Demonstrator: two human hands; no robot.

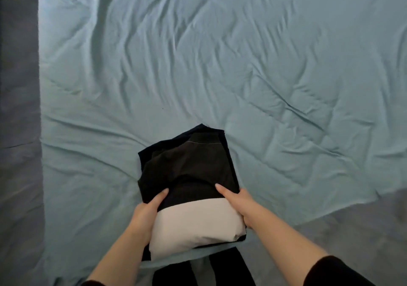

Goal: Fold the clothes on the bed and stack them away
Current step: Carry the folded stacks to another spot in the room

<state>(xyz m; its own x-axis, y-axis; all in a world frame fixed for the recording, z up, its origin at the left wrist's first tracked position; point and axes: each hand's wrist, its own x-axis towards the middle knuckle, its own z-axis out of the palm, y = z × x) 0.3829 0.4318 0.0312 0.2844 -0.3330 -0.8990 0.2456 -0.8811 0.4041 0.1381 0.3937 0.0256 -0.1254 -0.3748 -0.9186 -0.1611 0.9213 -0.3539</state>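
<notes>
A stack of folded clothes [189, 175] lies at the near edge of the bed, dark garments on top and a folded white garment [196, 224] at its near end. My left hand [146, 213] grips the stack's left side, thumb on top of the dark fabric. My right hand [239, 204] grips the right side the same way, thumb over the top. The fingers of both hands are hidden under the stack.
The bed is covered by a wrinkled light-blue sheet [198, 65]. A grey floor strip [19, 109] runs along the left, and grey floor [352, 230] shows at the lower right. My dark-clothed legs [202, 272] stand at the bed's near edge.
</notes>
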